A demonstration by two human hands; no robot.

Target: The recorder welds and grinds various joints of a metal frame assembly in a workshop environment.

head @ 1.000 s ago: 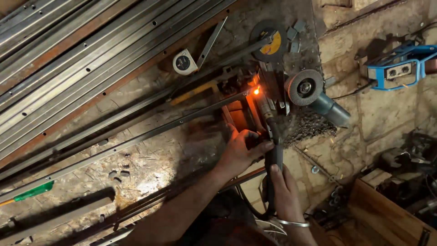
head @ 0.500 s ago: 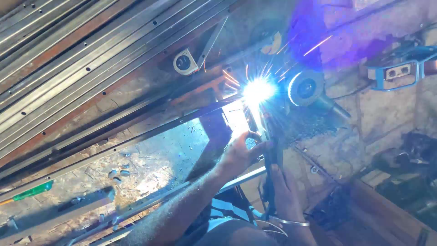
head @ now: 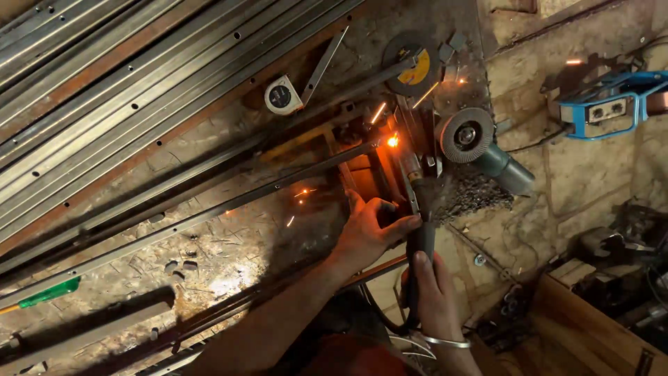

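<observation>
My right hand (head: 433, 289) grips the dark handle of a welding electrode holder (head: 420, 230) that points up toward a glowing orange weld spot (head: 393, 141) on a thin steel frame (head: 348, 150). My left hand (head: 369, 230) rests on the frame bar just left of the holder, its fingers curled against the holder. A few sparks fly around the weld. A metal bangle sits on my right wrist.
An angle grinder (head: 480, 150) lies right of the weld, a cutting disc (head: 410, 64) above it, a tape measure (head: 281, 95) to the upper left. Long steel profiles (head: 104, 104) cover the left. A blue-framed welding machine (head: 605, 108) stands far right, a wooden box (head: 598, 327) lower right.
The bright blue-white arc seen half a second ago has gone out, leaving an orange glow and scattered sparks. Both hands stay in the same place.
</observation>
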